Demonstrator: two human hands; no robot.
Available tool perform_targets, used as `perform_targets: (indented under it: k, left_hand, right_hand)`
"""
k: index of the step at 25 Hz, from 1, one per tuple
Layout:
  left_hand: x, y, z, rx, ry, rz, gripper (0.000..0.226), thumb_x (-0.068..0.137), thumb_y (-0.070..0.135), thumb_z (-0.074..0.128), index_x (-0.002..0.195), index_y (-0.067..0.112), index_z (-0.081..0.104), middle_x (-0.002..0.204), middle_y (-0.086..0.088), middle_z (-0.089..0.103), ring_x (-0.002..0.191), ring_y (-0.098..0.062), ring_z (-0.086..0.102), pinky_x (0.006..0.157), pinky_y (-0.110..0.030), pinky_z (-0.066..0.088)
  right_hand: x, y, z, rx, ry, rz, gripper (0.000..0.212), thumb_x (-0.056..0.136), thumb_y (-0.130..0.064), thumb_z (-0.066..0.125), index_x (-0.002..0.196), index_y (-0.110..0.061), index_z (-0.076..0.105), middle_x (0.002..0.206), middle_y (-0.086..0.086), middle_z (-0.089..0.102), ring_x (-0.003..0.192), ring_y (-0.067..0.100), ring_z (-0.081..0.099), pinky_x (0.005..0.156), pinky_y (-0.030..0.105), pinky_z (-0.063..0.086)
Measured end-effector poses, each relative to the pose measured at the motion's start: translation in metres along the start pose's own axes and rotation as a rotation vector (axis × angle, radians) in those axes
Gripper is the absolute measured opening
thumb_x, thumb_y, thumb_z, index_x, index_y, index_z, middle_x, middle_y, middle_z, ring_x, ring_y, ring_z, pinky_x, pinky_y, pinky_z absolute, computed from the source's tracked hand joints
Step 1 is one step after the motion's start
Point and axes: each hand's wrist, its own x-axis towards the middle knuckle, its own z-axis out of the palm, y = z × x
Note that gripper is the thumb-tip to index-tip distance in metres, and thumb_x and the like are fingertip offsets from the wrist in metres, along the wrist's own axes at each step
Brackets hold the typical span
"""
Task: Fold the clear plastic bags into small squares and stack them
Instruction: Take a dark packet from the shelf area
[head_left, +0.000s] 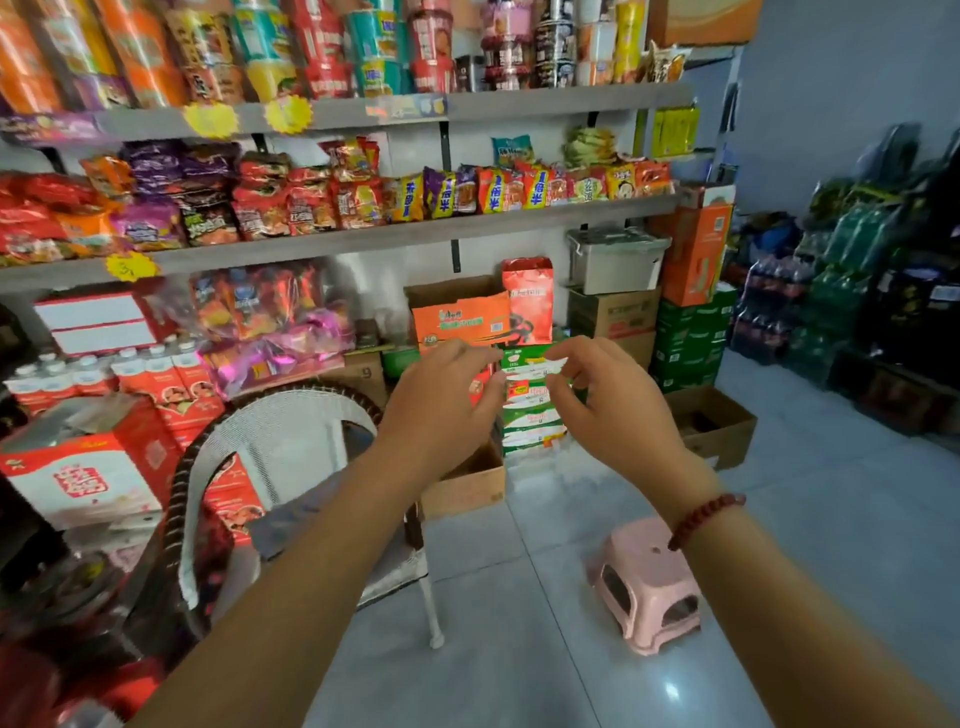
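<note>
Both my hands are raised in front of me at chest height, a short gap between them. A clear plastic bag (527, 395) hangs in that gap, nearly see-through, so the green and red packets behind show through it. My left hand (447, 400) pinches its upper left edge with curled fingers. On the other side my right hand (608, 400), with a red bead bracelet on the wrist, pinches the upper right edge. The bag's lower part is hard to make out. No folded stack is in view.
A white plastic chair (291, 436) stands at lower left, a pink stool (649, 582) on the tiled floor at lower right. Shelves of snack packets (363, 202) fill the wall ahead. Cardboard boxes (717, 426) and drink crates (841, 291) line the floor.
</note>
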Motion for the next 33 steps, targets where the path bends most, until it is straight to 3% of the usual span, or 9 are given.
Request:
perform_targets:
  k: [3,7,12,17,33]
  left_hand:
    - [0.071,-0.017,0.045,-0.008,0.012,-0.016,0.035,0.098,0.031,0.046,0.130,0.022,0.056,0.125,0.001,0.055,0.113,-0.016,0.051,0.086,-0.029,0.041]
    - [0.168,-0.038,0.091,-0.011,0.028,-0.091,0.035,0.099,0.031,0.045,0.132,0.023,0.054,0.129,-0.002,0.053,0.119,-0.018,0.048,0.095,-0.034,0.043]
    - [0.259,-0.067,0.142,0.008,0.022,-0.115,0.036,0.099,0.033,0.044,0.132,0.023,0.054,0.130,0.001,0.053,0.118,-0.013,0.048,0.088,-0.022,0.036]
    - [0.338,-0.108,0.200,-0.015,-0.024,-0.122,0.035,0.099,0.030,0.045,0.131,0.022,0.056,0.126,-0.001,0.055,0.112,-0.014,0.051,0.085,-0.022,0.035]
    - [0.644,-0.266,0.354,-0.163,-0.135,0.056,0.038,0.094,0.033,0.044,0.123,0.017,0.062,0.118,-0.005,0.058,0.111,-0.020,0.054,0.096,-0.041,0.043]
  right_hand:
    - [0.064,0.059,0.023,0.001,-0.006,-0.005,0.024,0.094,-0.028,0.054,0.116,-0.021,0.058,0.096,-0.013,0.048,0.089,0.009,0.054,0.072,0.025,0.047]
    - [0.157,0.129,0.045,-0.006,-0.062,-0.012,0.025,0.094,-0.027,0.053,0.118,-0.022,0.056,0.105,-0.007,0.055,0.088,0.009,0.054,0.073,0.025,0.048]
    - [0.243,0.195,0.079,0.006,-0.116,-0.018,0.026,0.094,-0.027,0.053,0.120,-0.021,0.056,0.101,-0.013,0.048,0.087,0.006,0.051,0.071,0.021,0.042]
    - [0.304,0.260,0.129,0.003,-0.152,0.030,0.025,0.094,-0.027,0.054,0.118,-0.022,0.056,0.101,-0.009,0.053,0.084,0.009,0.054,0.070,0.023,0.045]
    - [0.562,0.431,0.267,-0.044,-0.031,0.172,0.024,0.092,-0.025,0.054,0.115,-0.021,0.059,0.095,-0.007,0.053,0.083,0.011,0.055,0.072,0.026,0.046]
